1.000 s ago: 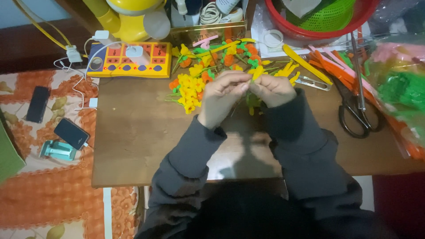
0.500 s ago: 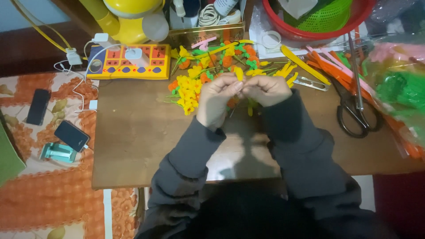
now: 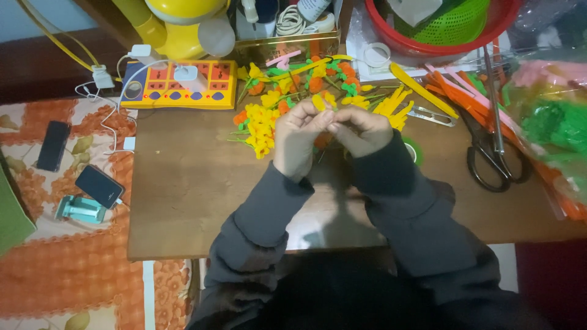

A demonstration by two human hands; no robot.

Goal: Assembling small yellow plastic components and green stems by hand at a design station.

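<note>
My left hand (image 3: pixel 298 139) and my right hand (image 3: pixel 362 128) meet fingertip to fingertip over the low wooden table (image 3: pixel 183 201). Together they pinch a small yellow paper flower (image 3: pixel 320 101) on a thin stem; both are closed on it. Just beyond the hands lies a heap of yellow and orange paper flowers (image 3: pixel 266 119) with green stems. Dark sleeves cover both forearms. The part of the flower inside my fingers is hidden.
Black scissors (image 3: pixel 489 156) and orange and yellow paper strips (image 3: pixel 455 91) lie at the right. A yellow power strip (image 3: pixel 180 84) sits at the back left, a red basin (image 3: pixel 440 27) at the back. Two phones (image 3: pixel 98 185) rest on the orange mat.
Both hands have shifted slightly nearer to me and lower, still joined on the flower. The fingers have turned a little around it.
</note>
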